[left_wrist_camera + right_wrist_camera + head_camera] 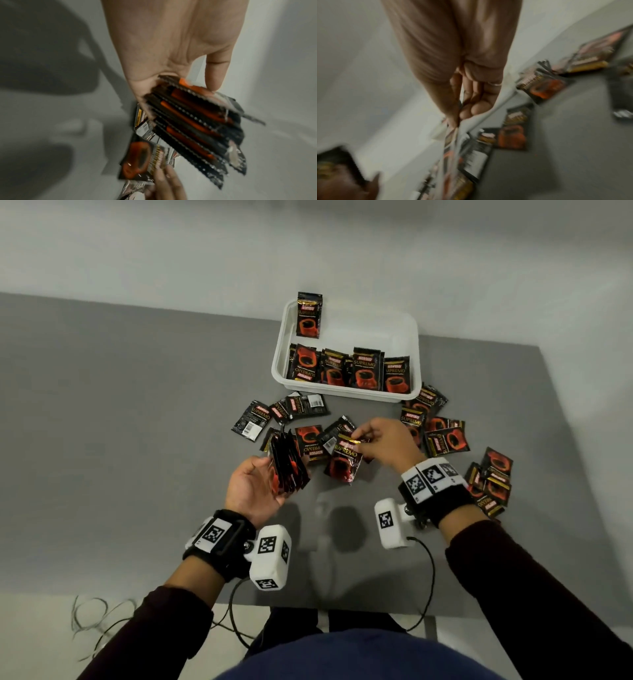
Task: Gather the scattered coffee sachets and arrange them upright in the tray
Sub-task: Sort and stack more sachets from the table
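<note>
My left hand holds a fanned stack of black-and-orange coffee sachets just above the grey table; in the left wrist view the stack lies across my fingers with the thumb on top. My right hand pinches one sachet by its top edge, close to the right of the stack. In the blurred right wrist view that sachet hangs edge-on from my pinched fingers. The white tray stands behind, with several sachets upright along its near wall and one leaning in its far left corner.
Loose sachets lie flat before the tray, to its right and at the table's right edge. The grey table is bare on the left. Cables lie on the floor below the near edge.
</note>
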{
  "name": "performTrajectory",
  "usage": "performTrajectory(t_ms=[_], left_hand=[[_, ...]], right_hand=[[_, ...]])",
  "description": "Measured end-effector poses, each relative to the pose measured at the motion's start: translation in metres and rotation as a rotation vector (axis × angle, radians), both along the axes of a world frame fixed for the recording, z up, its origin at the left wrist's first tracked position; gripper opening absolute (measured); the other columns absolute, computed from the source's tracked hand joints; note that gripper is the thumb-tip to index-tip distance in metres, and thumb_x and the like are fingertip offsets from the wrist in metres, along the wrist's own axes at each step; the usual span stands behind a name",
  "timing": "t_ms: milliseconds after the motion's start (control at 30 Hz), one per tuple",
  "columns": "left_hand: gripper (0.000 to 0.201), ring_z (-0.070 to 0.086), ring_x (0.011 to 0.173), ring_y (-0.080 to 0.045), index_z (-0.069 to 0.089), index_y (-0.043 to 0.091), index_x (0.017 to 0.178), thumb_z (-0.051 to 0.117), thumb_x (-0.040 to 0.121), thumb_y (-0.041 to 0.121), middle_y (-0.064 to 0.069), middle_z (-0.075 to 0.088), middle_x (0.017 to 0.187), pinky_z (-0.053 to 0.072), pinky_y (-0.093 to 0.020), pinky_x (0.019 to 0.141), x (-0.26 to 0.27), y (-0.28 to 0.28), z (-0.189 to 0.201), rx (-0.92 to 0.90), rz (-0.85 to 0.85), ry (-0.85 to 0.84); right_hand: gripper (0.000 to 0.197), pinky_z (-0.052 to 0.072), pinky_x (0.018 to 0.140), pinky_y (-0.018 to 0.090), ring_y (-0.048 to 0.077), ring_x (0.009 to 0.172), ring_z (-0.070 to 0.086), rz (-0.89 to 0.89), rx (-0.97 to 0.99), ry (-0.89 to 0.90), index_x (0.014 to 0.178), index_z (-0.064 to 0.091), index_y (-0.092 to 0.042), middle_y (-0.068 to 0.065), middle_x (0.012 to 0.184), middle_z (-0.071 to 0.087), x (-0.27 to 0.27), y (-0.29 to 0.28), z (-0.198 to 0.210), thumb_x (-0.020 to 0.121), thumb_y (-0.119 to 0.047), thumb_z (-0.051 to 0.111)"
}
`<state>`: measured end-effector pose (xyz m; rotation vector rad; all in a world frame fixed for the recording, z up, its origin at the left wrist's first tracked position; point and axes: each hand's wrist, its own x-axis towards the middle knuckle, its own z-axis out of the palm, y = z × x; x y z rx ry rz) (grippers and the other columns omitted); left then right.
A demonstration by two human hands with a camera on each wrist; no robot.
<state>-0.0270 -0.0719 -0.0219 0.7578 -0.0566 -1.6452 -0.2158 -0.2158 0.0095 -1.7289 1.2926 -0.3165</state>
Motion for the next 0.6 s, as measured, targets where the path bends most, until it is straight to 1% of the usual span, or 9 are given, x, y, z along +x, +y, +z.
performTrajectory(t_ms=[100, 167, 267, 300, 367, 400, 467, 533, 600], left_hand=[[0.036, 0.057, 0.080, -0.018, 0.060, 0.012, 0.101, 0.042, 0.073, 0.026, -0.004, 0.064, 0.093, 0.036, -0.029, 0.071, -0.005, -0.006, 0.000, 0.025, -0.007, -0.033], [0.035, 0.063, 0.070, -0.015, 0.065, 0.012, 0.097, 0.039, 0.078, 0.025, -0.001, 0.067, 0.084, 0.048, -0.026, 0.063, -0.010, -0.008, 0.001, 0.007, -0.048, -0.020], [0.044, 0.067, 0.079, -0.020, 0.052, 0.006, 0.121, 0.033, 0.084, 0.021, -0.012, 0.066, 0.101, 0.055, -0.027, 0.061, -0.021, -0.013, 0.006, -0.042, -0.120, 0.006], [0.046, 0.067, 0.086, -0.021, 0.047, 0.006, 0.125, 0.032, 0.085, 0.021, -0.013, 0.065, 0.105, 0.056, -0.029, 0.067, -0.024, -0.014, 0.007, -0.054, -0.137, -0.001], [0.043, 0.068, 0.089, -0.020, 0.047, 0.007, 0.124, 0.033, 0.086, 0.022, -0.013, 0.068, 0.104, 0.057, -0.030, 0.072, -0.028, -0.016, 0.009, -0.065, -0.145, -0.003], [0.042, 0.068, 0.087, -0.020, 0.047, 0.006, 0.124, 0.033, 0.088, 0.022, -0.013, 0.068, 0.103, 0.058, -0.030, 0.072, -0.028, -0.016, 0.010, -0.061, -0.145, -0.013], [0.042, 0.065, 0.094, -0.024, 0.042, 0.004, 0.130, 0.032, 0.093, 0.022, -0.020, 0.063, 0.114, 0.057, -0.033, 0.079, -0.028, -0.019, 0.010, -0.023, -0.141, -0.118], [0.040, 0.058, 0.104, -0.030, 0.035, 0.001, 0.134, 0.032, 0.097, 0.015, -0.027, 0.050, 0.129, 0.050, -0.039, 0.089, -0.032, -0.022, 0.010, 0.021, -0.103, -0.328], [0.039, 0.052, 0.111, -0.035, 0.030, 0.000, 0.134, 0.036, 0.095, 0.002, -0.030, 0.044, 0.133, 0.044, -0.048, 0.097, -0.040, -0.024, 0.006, 0.013, -0.041, -0.624]], right_hand=[[0.019, 0.053, 0.065, 0.026, 0.012, 0.064, 0.060, 0.162, 0.046, -0.109, 0.090, 0.067, -0.012, -0.006, 0.075, 0.066, 0.010, 0.014, 0.037, 0.076, 0.001, 0.070], [0.024, 0.054, 0.059, 0.023, 0.008, 0.057, 0.060, 0.203, 0.046, -0.137, 0.088, 0.063, -0.020, -0.007, 0.074, 0.066, 0.022, 0.024, 0.049, 0.077, 0.000, 0.069], [0.016, 0.051, 0.051, 0.019, 0.002, 0.047, 0.057, 0.145, 0.024, -0.155, 0.090, 0.060, -0.016, -0.001, 0.072, 0.064, 0.040, 0.034, 0.047, 0.082, -0.003, 0.065], [0.013, 0.052, 0.054, 0.021, 0.003, 0.052, 0.060, 0.099, 0.003, -0.158, 0.091, 0.060, -0.015, 0.002, 0.077, 0.065, 0.043, 0.036, 0.044, 0.083, -0.006, 0.065], [0.016, 0.048, 0.064, 0.017, 0.008, 0.078, 0.063, 0.021, -0.052, -0.141, 0.101, 0.062, -0.015, 0.002, 0.097, 0.067, 0.041, 0.038, 0.037, 0.086, -0.019, 0.064], [0.028, 0.043, 0.067, 0.011, 0.006, 0.089, 0.058, 0.012, -0.057, -0.118, 0.110, 0.060, -0.016, -0.002, 0.106, 0.064, 0.036, 0.039, 0.034, 0.085, -0.028, 0.064], [0.054, 0.036, 0.069, 0.004, -0.004, 0.095, 0.051, 0.064, 0.040, -0.120, 0.127, 0.051, -0.016, -0.014, 0.108, 0.055, 0.026, 0.044, 0.028, 0.081, -0.039, 0.067], [0.065, 0.044, 0.082, 0.008, -0.009, 0.097, 0.053, 0.154, 0.158, -0.168, 0.132, 0.043, -0.015, -0.019, 0.108, 0.054, 0.018, 0.053, 0.016, 0.076, -0.027, 0.074], [0.067, 0.043, 0.098, 0.025, 0.008, 0.111, 0.056, 0.176, 0.127, -0.124, 0.132, 0.041, -0.012, -0.004, 0.120, 0.057, 0.015, 0.062, -0.003, 0.075, -0.012, 0.075]])
